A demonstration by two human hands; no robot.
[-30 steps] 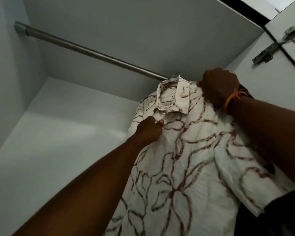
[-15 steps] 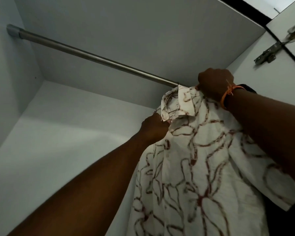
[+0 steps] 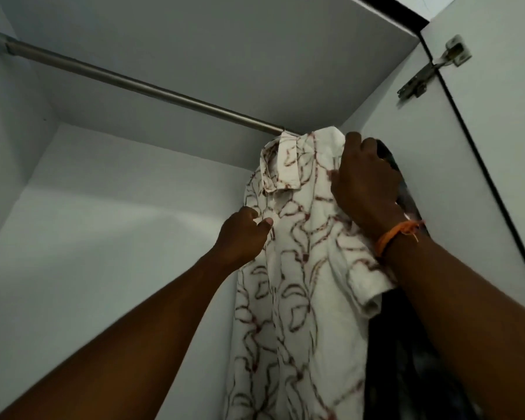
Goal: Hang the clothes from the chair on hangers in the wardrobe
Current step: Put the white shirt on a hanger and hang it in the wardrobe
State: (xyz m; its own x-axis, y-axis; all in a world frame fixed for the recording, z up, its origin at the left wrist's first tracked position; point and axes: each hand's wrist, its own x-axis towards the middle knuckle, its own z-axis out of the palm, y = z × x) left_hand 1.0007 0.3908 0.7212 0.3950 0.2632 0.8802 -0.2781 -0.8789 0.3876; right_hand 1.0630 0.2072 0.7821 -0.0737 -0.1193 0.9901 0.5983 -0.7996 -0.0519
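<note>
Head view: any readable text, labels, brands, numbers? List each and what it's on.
None readable.
Patterned shirt: only a red-brown line print, no lettering; no neck label shows in this frame.
Wardrobe rail, door hinge, orange wristband: no markings visible.

door hinge [image 3: 431, 71] upper right | orange wristband [image 3: 396, 234] | dark garment [image 3: 406, 359]
</note>
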